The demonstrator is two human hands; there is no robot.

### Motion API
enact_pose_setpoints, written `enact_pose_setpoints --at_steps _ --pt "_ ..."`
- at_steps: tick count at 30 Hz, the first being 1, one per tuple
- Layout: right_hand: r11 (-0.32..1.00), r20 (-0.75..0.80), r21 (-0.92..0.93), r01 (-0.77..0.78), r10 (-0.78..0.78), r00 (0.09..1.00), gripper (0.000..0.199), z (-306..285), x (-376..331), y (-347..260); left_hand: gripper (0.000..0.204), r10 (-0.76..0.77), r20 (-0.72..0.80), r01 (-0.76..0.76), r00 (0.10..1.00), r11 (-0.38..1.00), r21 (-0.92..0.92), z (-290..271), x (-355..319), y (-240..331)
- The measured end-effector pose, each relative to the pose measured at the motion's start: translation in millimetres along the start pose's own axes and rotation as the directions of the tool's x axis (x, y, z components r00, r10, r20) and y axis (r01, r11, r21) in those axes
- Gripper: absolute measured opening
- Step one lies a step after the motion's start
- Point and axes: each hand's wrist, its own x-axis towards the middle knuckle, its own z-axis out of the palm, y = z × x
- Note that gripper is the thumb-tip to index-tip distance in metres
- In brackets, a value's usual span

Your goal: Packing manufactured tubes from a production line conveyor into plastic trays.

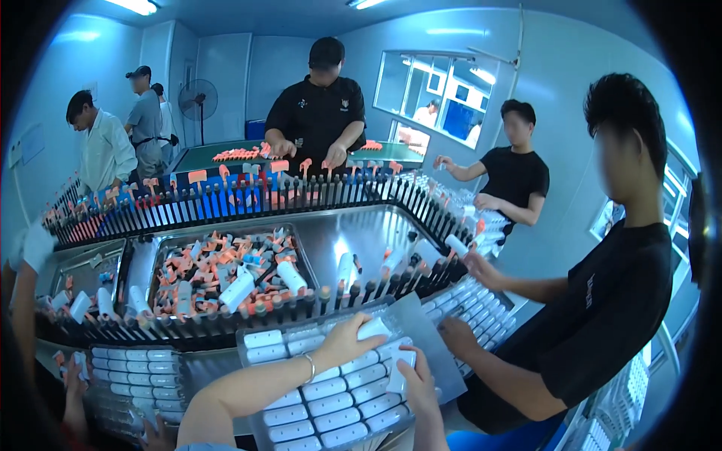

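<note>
A clear plastic tray in front of me holds rows of rounded white plastic cases. My left hand, with a bracelet at its wrist, reaches across the tray. Its fingers close on a white plastic case at the far side. Closer to the right edge, my right hand grips another white case, held tilted above the rows. A translucent sheet sticks out past the tray on the right.
Black upright pegs ring the metal table. A bin of orange and grey pieces lies behind them. At right, a co-worker handles white cases; at left, another person's hands work over a second tray.
</note>
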Motion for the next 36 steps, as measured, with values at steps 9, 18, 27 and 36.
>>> enact_pose_setpoints --at_steps 9,18,27,36 --pt "0.905 0.129 -0.378 0.194 -0.156 0.979 0.035 28.3 -7.4 8.2 0.049 -0.023 0.048 0.025 0.999 0.999 -0.030 -26.6 -21.8 -0.4" --pt "0.871 0.244 -0.427 0.242 -0.147 0.958 0.040 47.6 -27.8 3.6 0.047 -0.116 0.015 0.116 0.993 0.992 0.040 -46.3 -45.8 3.1" --pt "0.958 0.244 -0.221 0.181 -0.125 0.962 0.040 33.4 -8.7 17.7 0.058 -0.343 0.135 0.297 0.930 0.914 0.277 -31.6 -4.7 25.2" --pt "0.999 0.224 0.015 0.032 -0.035 0.974 0.032 30.1 -14.6 9.2 0.045 -0.196 0.009 0.196 0.981 0.980 -0.022 6.6 5.2 15.8"
